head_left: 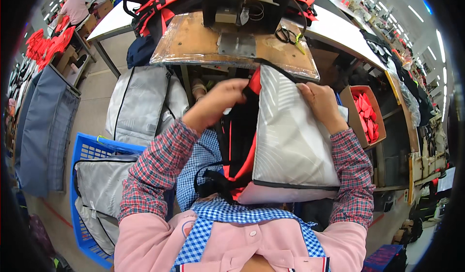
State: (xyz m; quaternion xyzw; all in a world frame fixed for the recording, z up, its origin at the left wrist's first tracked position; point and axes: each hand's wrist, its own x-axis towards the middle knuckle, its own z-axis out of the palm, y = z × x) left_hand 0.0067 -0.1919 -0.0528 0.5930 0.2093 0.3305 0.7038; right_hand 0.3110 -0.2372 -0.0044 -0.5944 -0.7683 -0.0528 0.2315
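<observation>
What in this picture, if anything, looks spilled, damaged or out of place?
Nothing looks clearly spilled or damaged. Only the clear plastic film on the wooden tabletop looks untidy: it is wrinkled along the near edge. The red pieces lie inside their cardboard box, and the right hand holds the grey bag.

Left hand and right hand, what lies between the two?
In the head view, the upper part of the pale grey bag lies between the left hand and the right hand, its red edge toward the left.

Left hand (223, 97) blurred at grey bag (293, 141), red-black side | right hand (322, 102) pinching top edge | counter (198, 42) near edge beyond
</observation>
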